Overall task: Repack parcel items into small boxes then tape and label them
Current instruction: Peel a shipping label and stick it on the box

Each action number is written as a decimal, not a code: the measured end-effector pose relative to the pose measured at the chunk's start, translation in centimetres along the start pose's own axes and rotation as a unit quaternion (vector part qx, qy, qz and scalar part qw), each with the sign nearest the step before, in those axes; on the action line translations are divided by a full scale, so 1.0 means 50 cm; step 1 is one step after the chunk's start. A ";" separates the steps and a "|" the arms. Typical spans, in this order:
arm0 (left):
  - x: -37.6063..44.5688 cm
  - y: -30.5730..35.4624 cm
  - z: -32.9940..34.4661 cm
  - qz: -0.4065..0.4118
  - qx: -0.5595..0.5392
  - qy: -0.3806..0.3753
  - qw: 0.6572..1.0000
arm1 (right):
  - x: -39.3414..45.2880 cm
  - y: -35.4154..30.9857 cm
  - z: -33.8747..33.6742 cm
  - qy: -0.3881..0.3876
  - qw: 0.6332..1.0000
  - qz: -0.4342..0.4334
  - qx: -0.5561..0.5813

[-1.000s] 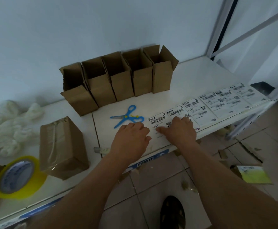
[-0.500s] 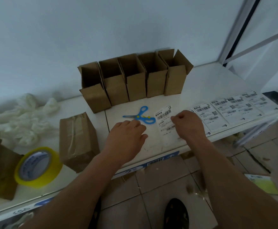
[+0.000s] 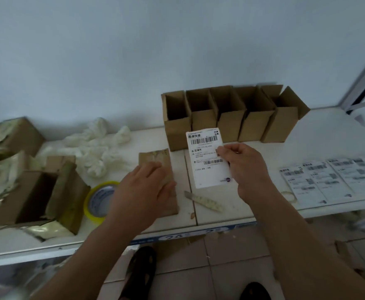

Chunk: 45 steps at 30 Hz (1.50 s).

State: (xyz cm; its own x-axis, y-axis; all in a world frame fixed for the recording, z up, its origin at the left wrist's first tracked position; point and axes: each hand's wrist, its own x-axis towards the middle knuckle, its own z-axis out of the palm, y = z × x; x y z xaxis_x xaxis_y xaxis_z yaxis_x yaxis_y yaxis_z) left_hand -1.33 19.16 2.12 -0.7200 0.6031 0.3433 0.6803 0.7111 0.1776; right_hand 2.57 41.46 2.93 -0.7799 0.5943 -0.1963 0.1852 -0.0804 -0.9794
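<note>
While my right hand (image 3: 245, 169) pinches a single shipping label (image 3: 207, 159) by its right edge, holding it upright just above the table at centre frame, my left hand (image 3: 147, 189) lies flat, fingers straight, on the sealed small box (image 3: 155, 158) just left of it. That box looks taped already, so I judge the label goes on next. Behind, at upper centre, five small boxes (image 3: 231, 118) stand in a row, flaps up and unsealed, so most of the packing, taping and labelling is left. More labels (image 3: 329, 180) lie in a strip at right. At lower left sits the yellow tape roll (image 3: 100, 200), beside an opened larger carton (image 3: 36, 198). White wrapping (image 3: 99, 148) lies behind it. A pale strip (image 3: 203, 202) lies below the label, possibly peeled backing; too blurred to tell.
</note>
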 end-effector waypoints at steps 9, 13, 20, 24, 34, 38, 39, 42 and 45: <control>-0.062 -0.079 -0.015 -0.191 0.062 -0.187 0.962 | -0.021 0.036 0.181 -0.017 0.998 -0.022 -0.052; -0.061 -0.095 0.007 -0.177 0.062 -0.237 0.953 | -0.025 0.054 0.216 -0.012 0.992 -0.040 -0.116; -0.062 -0.112 0.032 -0.165 0.010 -0.237 0.957 | -0.025 0.069 0.241 -0.003 0.989 -0.045 -0.143; -0.064 -0.112 0.030 -0.159 0.014 -0.234 0.959 | -0.024 0.073 0.249 -0.006 0.986 -0.055 -0.156; -0.063 -0.114 0.035 -0.162 0.005 -0.232 0.959 | -0.022 0.085 0.252 -0.015 0.979 -0.066 -0.190; -0.061 -0.115 0.035 -0.155 0.005 -0.230 0.961 | -0.019 0.086 0.249 -0.016 0.977 -0.070 -0.200; -0.061 -0.116 0.035 -0.157 0.001 -0.230 0.961 | -0.018 0.088 0.248 -0.015 0.976 -0.072 -0.204; -0.059 -0.117 0.035 -0.160 -0.006 -0.239 0.958 | -0.019 0.091 0.250 -0.009 0.972 -0.085 -0.220; -0.056 -0.120 0.033 -0.161 -0.016 -0.252 0.954 | -0.019 0.096 0.252 -0.002 0.967 -0.095 -0.235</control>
State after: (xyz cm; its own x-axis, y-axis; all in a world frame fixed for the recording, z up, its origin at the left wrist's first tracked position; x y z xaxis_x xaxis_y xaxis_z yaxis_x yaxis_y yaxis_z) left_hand -3.61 13.79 -1.42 -0.8607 0.4590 -0.2202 0.4113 0.8818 0.2306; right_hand -3.32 30.41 -2.18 -0.8282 0.5601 -0.0166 0.2896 0.4025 -0.8684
